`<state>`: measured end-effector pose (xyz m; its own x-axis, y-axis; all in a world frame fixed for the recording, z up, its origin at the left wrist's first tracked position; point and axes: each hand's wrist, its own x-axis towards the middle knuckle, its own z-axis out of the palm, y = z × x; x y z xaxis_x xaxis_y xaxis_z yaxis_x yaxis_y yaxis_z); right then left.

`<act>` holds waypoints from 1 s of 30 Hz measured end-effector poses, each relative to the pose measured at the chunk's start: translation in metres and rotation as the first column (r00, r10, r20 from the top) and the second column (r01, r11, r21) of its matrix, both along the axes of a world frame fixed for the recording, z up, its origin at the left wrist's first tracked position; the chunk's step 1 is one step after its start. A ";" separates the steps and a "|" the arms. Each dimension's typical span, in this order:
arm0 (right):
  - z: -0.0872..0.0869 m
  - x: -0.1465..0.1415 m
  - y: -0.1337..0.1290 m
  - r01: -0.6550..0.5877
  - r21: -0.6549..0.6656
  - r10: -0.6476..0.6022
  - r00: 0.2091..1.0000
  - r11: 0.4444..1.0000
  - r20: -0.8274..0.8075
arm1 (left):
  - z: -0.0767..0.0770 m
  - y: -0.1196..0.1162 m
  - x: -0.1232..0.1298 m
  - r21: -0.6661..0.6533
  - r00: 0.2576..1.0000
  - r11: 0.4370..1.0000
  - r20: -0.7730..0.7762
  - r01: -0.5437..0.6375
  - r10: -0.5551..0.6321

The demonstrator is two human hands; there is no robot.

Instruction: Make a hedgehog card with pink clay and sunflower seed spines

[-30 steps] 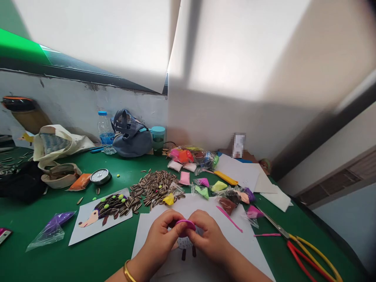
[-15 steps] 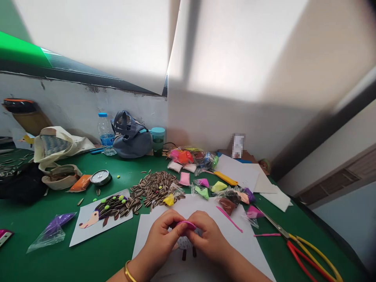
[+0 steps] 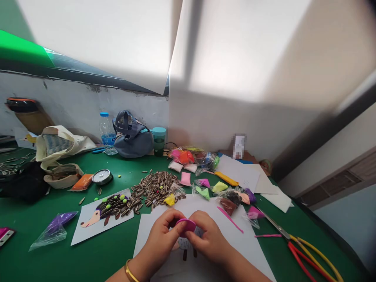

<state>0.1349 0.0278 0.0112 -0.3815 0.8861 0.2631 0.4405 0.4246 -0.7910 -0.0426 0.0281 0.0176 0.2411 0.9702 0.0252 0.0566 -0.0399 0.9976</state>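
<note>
Two hands | left hand, right hand together, clamped on pink modelling clay | held over white paper, contact unclear from my view

The green worktop carries a paper sheet at its near edge, with a hedgehog picture on white card to the left of it and a heap of striped sunflower seeds just behind. Small bags of coloured clay lie in a loose row further back. Scissors with red and yellow handles lie by the right edge. A water bottle, a grey bag and a teal cup stand along the back edge.
</note>
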 end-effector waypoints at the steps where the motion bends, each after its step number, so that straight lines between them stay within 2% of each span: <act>1: 0.000 0.000 0.000 -0.002 0.001 0.002 1.000 1.000 0.003 | 0.000 0.000 0.000 -0.010 1.000 1.000 0.006 0.002 -0.002; 4: -0.002 -0.002 0.000 0.014 0.010 -0.014 1.000 1.000 0.025 | 0.002 -0.002 0.001 -0.026 1.000 1.000 0.006 -0.005 0.005; 10: -0.002 -0.003 -0.002 0.032 0.049 -0.033 0.999 0.998 0.014 | 0.001 -0.003 0.000 0.046 0.999 0.999 -0.028 0.024 -0.022; 14: 0.000 -0.002 0.000 0.035 0.050 -0.034 0.999 0.998 -0.014 | -0.004 -0.001 0.000 0.031 1.000 0.999 -0.004 0.008 -0.008; 21: 0.000 -0.003 -0.002 0.046 0.059 -0.045 0.999 0.997 -0.011 | -0.001 -0.001 0.002 0.007 1.000 1.000 0.016 -0.025 0.025; 25: 0.000 -0.001 -0.002 0.048 0.058 -0.047 0.999 0.997 -0.015 | -0.004 -0.001 0.001 -0.015 0.999 0.999 0.032 -0.044 0.044; 30: -0.001 -0.002 -0.002 0.047 0.072 -0.048 0.999 0.996 0.008 | -0.006 0.000 0.001 -0.012 0.999 1.000 0.033 0.007 -0.007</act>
<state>0.1332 0.0256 0.0105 -0.3423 0.8823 0.3231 0.4693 0.4584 -0.7547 -0.0421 0.0282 0.0114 0.2470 0.9688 0.0216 0.0236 -0.0283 0.9993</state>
